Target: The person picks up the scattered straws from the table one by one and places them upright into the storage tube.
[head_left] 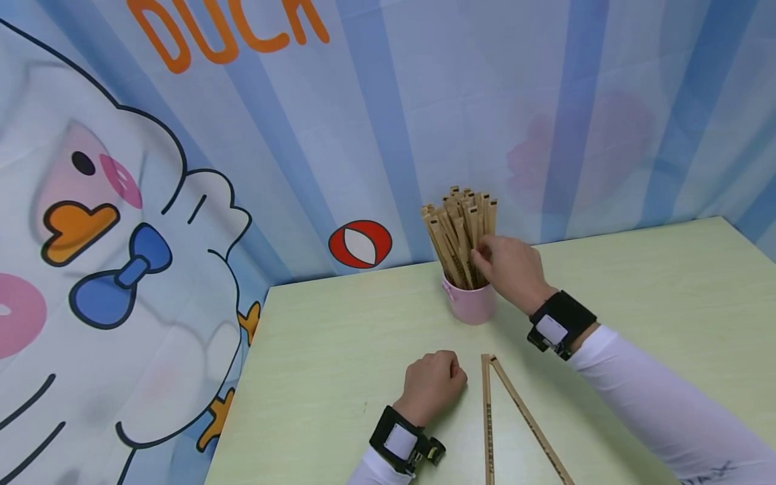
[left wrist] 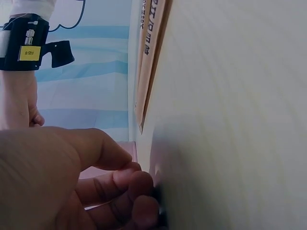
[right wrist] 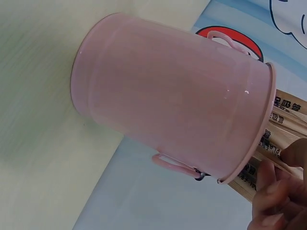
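A pink pail (head_left: 473,308) stands near the table's back edge, packed with upright straws in brown paper wrappers (head_left: 453,236). My right hand (head_left: 515,271) is at the right side of this bunch; in the right wrist view its thumb (right wrist: 296,154) and finger pinch a wrapped straw just above the rim. My left hand (head_left: 432,384) rests on the table in front of the pail, fingers loosely curled, holding nothing. Just right of it lie two wrapped straws, one pointing straight back (head_left: 488,417) and one slanting (head_left: 530,417), their far ends nearly meeting.
The pale wooden table (head_left: 315,377) meets a blue striped cloth backdrop (head_left: 473,101) behind the pail. A large white duck drawing (head_left: 151,323) covers the cloth on the left. Both wrists carry black straps with small cameras.
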Action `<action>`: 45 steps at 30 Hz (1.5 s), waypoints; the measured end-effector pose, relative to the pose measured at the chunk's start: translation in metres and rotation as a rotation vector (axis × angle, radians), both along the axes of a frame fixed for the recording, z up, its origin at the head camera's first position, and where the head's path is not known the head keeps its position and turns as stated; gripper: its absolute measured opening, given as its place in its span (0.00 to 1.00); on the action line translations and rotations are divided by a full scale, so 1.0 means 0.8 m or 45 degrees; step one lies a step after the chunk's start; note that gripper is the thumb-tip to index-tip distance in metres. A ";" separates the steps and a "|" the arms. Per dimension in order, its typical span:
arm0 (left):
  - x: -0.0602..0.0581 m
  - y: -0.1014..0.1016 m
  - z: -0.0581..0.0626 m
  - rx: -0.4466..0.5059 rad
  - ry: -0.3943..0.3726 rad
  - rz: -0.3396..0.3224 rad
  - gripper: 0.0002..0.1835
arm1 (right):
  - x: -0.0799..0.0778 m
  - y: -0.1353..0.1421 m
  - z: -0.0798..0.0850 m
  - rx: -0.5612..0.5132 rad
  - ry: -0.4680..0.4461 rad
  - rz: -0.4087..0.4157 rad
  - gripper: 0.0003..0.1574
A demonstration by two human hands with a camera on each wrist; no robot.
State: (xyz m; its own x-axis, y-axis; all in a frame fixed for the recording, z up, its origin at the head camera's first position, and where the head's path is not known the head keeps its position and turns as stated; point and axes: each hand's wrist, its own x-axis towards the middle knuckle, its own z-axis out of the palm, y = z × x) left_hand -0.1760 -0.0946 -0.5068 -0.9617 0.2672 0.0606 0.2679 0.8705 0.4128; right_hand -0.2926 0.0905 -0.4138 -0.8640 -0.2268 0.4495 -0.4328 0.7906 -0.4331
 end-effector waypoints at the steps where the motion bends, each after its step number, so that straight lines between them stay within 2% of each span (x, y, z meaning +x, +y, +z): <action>1: 0.000 0.000 0.000 -0.002 0.000 0.000 0.15 | 0.000 0.000 -0.001 -0.002 0.001 -0.004 0.11; 8: 0.000 0.001 0.001 -0.004 -0.005 -0.006 0.15 | 0.003 0.003 0.004 -0.029 -0.025 0.006 0.13; 17: 0.000 0.001 0.004 -0.006 -0.016 -0.004 0.15 | 0.022 0.026 0.018 -0.071 -0.041 0.008 0.15; 22: -0.002 0.001 0.003 -0.014 -0.015 0.011 0.14 | 0.040 0.046 0.015 -0.013 -0.152 0.003 0.15; 28: -0.002 0.000 0.003 -0.002 -0.015 0.001 0.15 | 0.070 0.078 0.000 0.074 -0.370 0.054 0.16; 34: -0.002 -0.001 0.006 0.010 -0.004 -0.009 0.14 | 0.096 0.106 -0.027 0.118 -0.494 0.110 0.19; 45: 0.001 -0.001 0.005 0.024 -0.041 -0.010 0.18 | 0.120 0.127 -0.066 0.172 -0.749 0.238 0.21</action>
